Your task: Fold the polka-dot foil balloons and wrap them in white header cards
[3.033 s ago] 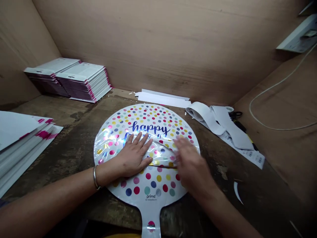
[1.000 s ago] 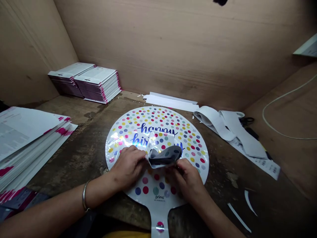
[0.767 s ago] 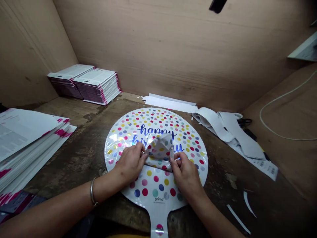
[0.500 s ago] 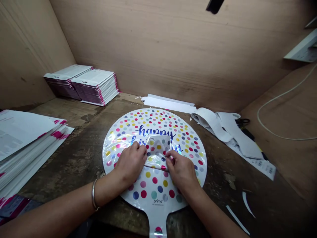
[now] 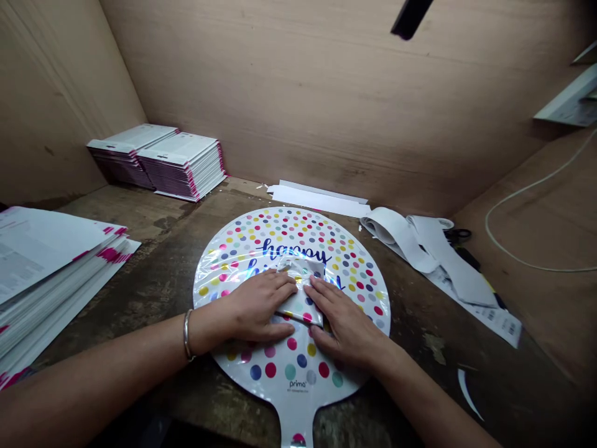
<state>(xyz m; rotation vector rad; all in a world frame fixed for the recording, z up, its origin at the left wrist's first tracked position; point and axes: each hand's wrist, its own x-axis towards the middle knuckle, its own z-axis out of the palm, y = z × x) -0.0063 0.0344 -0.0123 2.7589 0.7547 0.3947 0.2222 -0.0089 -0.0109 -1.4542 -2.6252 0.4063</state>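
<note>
A flat, round foil balloon point(image 5: 289, 227) with coloured dots and blue "happy" lettering lies on the table, its tail pointing toward me. On its middle rests a small folded dotted foil packet point(image 5: 301, 305), partly covered by my hands. My left hand point(image 5: 261, 305) lies flat with fingers stretched over the packet's left side. From the right, my right hand point(image 5: 347, 320) presses flat on the packet's right side, fingers extended. Neither hand grips anything. Part of the lettering under the packet and hands is hidden.
Stacks of printed white cards point(image 5: 181, 155) stand at the back left, and a larger card pile point(image 5: 60, 261) is at the near left. White label strips point(image 5: 429, 261) and black-handled scissors point(image 5: 459, 235) lie at the right. Paper strips point(image 5: 319, 198) lie along the back wall.
Both hands went from pinching the folded packet's edges to lying flat on it with fingers spread. The packet now looks flatter. The view has shifted slightly.
</note>
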